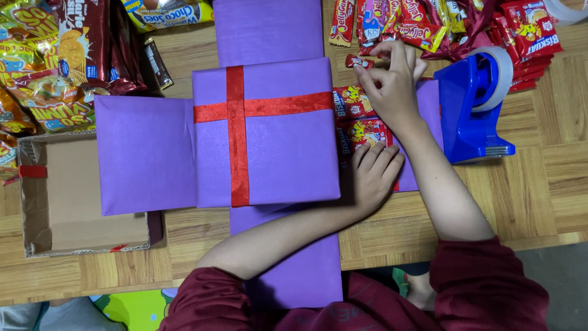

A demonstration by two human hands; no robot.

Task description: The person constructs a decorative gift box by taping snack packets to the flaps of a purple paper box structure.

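The left hand (pixel 373 171) lies flat, fingers open, on the red snack packets (pixel 361 132) on the right purple flap (pixel 429 98), just beside the purple box lid (pixel 275 153) with its red ribbon (pixel 237 135). Farther, the right hand (pixel 392 76) pinches a small red candy (pixel 358 61) with narrow fingers. The blue tape dispenser (pixel 471 110) stands just beside this hand. A cardboard box (pixel 37 233) lies at the left.

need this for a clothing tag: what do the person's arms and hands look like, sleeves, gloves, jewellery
Both hands are bare: no gloves, rings or watch show on the left hand or the right hand. Dark maroon sleeves are pushed up near the elbows, leaving the forearms uncovered.
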